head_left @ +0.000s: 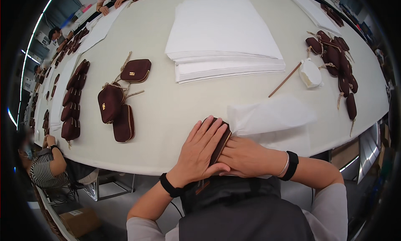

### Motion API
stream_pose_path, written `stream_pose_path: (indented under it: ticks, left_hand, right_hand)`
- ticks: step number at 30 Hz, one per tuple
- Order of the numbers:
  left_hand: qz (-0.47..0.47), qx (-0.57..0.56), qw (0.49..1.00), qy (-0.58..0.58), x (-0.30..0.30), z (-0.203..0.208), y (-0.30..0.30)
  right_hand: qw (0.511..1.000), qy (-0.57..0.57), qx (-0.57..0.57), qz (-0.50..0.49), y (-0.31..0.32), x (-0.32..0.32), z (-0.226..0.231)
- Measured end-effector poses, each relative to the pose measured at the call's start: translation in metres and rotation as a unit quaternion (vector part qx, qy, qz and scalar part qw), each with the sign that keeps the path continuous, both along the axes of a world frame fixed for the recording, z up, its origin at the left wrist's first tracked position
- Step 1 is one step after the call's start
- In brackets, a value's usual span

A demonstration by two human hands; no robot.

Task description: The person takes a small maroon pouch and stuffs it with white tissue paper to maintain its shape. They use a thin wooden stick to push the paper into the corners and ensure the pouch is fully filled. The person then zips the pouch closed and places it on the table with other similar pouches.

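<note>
Near the table's front edge, both hands are on a dark brown zip pouch [220, 145] with a gold-coloured zipper. My left hand [199, 148] lies across its upper face, fingers stretched along it and thumb toward the near end. From the other side, my right hand [246, 156] holds the pouch by the zipper side; its fingertips are partly hidden. A translucent white sheet [271, 115] lies just beyond my right hand. Left of my hands sit three similar brown pouches [124, 123] with twisted beige cords.
A thick stack of white paper [225, 28] lies ahead. To the right are a brown stick [285, 79], a rounded white item [311, 73] and a pile of brown pouches [333, 59]. Paired pouches [71, 109] line the left. Other people sit along the far left.
</note>
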State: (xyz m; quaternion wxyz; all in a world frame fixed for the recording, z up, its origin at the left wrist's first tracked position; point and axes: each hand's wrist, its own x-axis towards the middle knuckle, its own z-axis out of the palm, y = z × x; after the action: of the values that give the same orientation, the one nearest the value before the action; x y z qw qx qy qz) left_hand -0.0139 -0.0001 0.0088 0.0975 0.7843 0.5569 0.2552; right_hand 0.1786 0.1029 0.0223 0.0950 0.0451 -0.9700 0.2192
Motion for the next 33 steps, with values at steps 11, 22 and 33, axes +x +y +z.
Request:
stream_pose_path:
  ticks: [11, 22, 33]
  left_hand:
    - [-0.030, -0.015, 0.999, -0.015, -0.003, 0.001, 0.009]
    - [0.027, 0.016, 1.000, -0.003, -0.008, -0.005, 0.013]
    - [0.051, -0.003, 0.998, -0.029, -0.008, -0.005, 0.010]
  right_hand:
    - [0.997, -0.052, 0.019, -0.056, -0.004, 0.023, 0.011]
    - [0.999, -0.041, 0.013, -0.015, 0.010, -0.012, -0.011]
    - [0.994, 0.015, -0.012, -0.106, 0.015, 0.064, 0.001]
